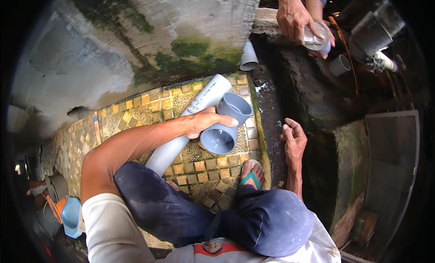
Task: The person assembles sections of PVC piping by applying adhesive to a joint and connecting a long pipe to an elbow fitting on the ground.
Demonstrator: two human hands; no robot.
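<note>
My left hand [209, 121] grips a grey plastic pipe elbow [233, 105], with its thumb laid over the bend between the two round mouths. One mouth faces up at the far side; the other opens nearer to me. Under that hand, a long pale grey pipe [170, 149] lies slantwise on the tiled floor. My right hand [294, 141] hovers over the dark channel on the right, fingers loosely bent and apart, with nothing visible in them. At the top right, another person's hands [297, 20] hold a round container [316, 36] with a pale top.
Mossy concrete wall [181, 23] rises beyond the patterned tiles [201, 170]. A short pipe end [248, 57] sticks out at its corner. The dark channel [272, 95] runs along the tiles' right edge. Another grey pipe mouth [340, 65] and an orange cord [346, 50] are at upper right. A blue basin [72, 217] stands lower left.
</note>
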